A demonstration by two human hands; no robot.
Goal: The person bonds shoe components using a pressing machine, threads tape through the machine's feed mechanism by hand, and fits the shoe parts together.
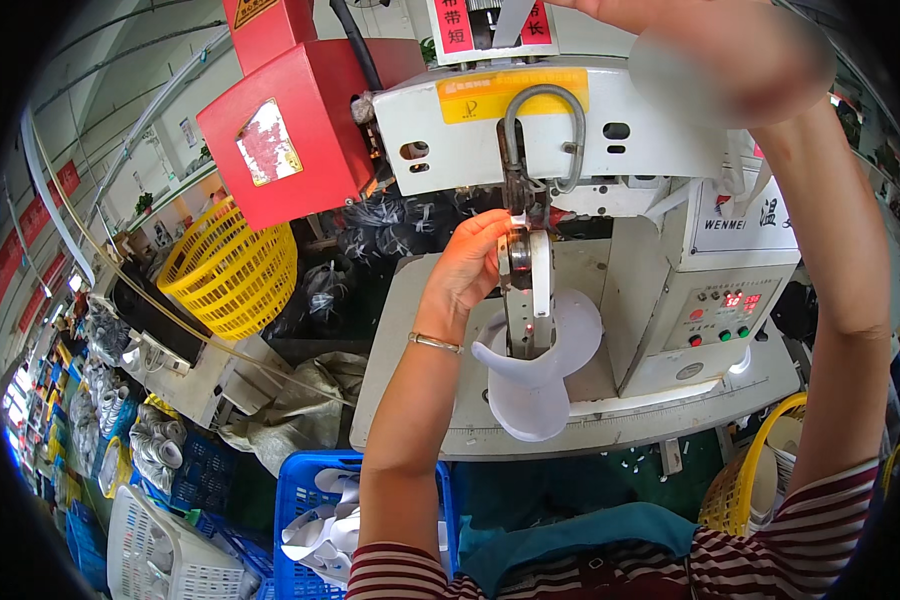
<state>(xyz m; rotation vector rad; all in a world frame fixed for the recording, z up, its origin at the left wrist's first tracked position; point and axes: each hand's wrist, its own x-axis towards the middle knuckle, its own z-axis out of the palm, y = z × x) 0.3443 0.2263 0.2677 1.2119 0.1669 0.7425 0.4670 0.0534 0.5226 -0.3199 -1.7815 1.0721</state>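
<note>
My left hand [473, 262] is at the head of a white-topped machine [400, 115], thumb and fingers pressed together beside a dark roller [520, 258]. A small white bit shows at its fingertips; what it pinches, if anything, is too small to make out. Below the hand, a white curved piece with rounded lobes [530, 400] hangs around the machine's narrow metal post [520, 325]. My right hand [670, 25] is raised to the machine's top, near an upright grey strip [513, 22]. Blur and the picture's upper edge hide most of its fingers.
Beneath the machine spreads a pale worktable [410, 330]. A control box [715, 310] with lit digits stands on the right. A blue basket [290, 475] of white pieces sits at lower left, a yellow basket [745, 475] at lower right. A red housing [300, 125] juts out upper left.
</note>
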